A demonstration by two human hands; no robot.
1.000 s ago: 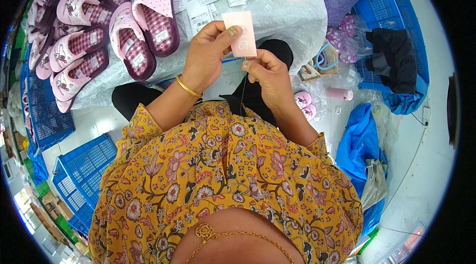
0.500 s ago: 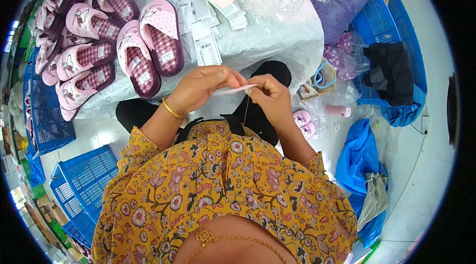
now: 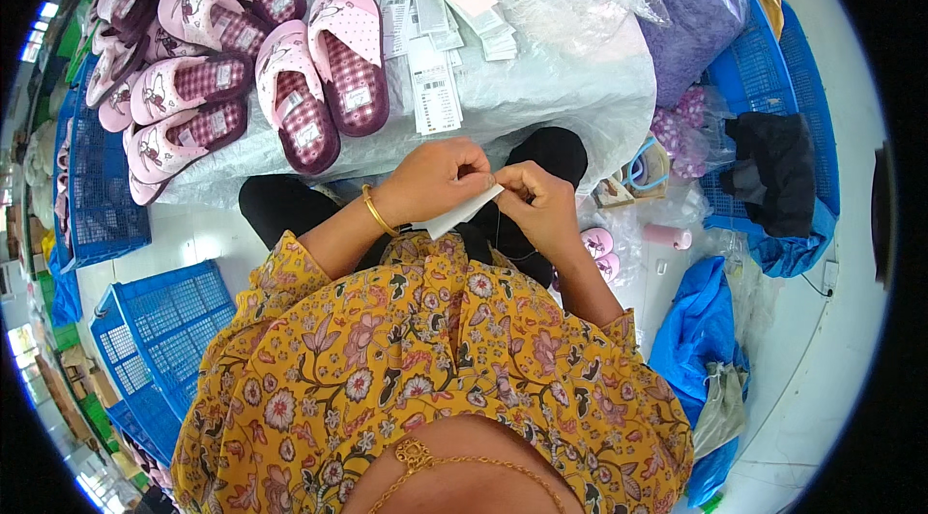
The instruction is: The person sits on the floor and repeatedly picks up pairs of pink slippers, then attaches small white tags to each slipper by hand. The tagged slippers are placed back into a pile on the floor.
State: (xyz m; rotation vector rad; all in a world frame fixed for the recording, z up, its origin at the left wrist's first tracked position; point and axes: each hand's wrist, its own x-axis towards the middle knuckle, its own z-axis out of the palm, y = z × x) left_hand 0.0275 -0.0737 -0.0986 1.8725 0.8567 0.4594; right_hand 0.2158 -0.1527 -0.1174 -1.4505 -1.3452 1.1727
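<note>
My left hand (image 3: 435, 178) and my right hand (image 3: 539, 205) meet in front of my chest, both pinching a small white paper tag (image 3: 456, 215) that lies nearly edge-on between them. A gold bangle (image 3: 374, 212) circles my left wrist. Just beyond the hands is a table covered in clear plastic sheet (image 3: 541, 79). On it lie pink slippers with checked insoles (image 3: 329, 79) at the left and loose white and pink paper tags (image 3: 435, 21) in the middle.
Blue plastic crates (image 3: 155, 330) stand on the floor at my left, and more of them (image 3: 764, 60) at the right under a dark cloth (image 3: 773, 166). A purple fluffy bundle in a bag (image 3: 691, 2), a blue bag (image 3: 701, 340) and a small pink roll (image 3: 667, 236) lie at the right.
The tag was held up flat with its pink face showing; both hands have lowered it toward my chest and turned it nearly edge-on. The view has tilted to show more of the table.
</note>
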